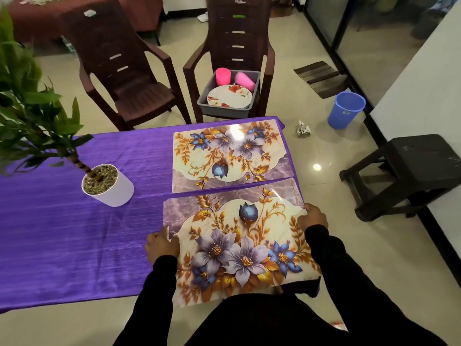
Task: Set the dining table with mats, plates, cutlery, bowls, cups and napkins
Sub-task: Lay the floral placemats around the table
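Observation:
Two floral mats lie on the purple tablecloth (62, 233). The far mat (232, 156) rests flat at the table's far right. The near mat (239, 245) overhangs the near edge; my left hand (162, 245) grips its left edge and my right hand (314, 218) grips its right edge. Beyond the table, a grey tub (252, 78) sits on a brown chair (239, 41). It holds floral plates (229, 96) and two pink cups (223, 76).
A potted plant in a white pot (109, 188) stands mid-table, its leaves spreading left. A second brown chair (124, 78) stands at the far side. On the floor at right are a blue bucket (345, 109), a dark stool (409, 171), a crumpled cloth (303, 128) and a doormat (321, 77).

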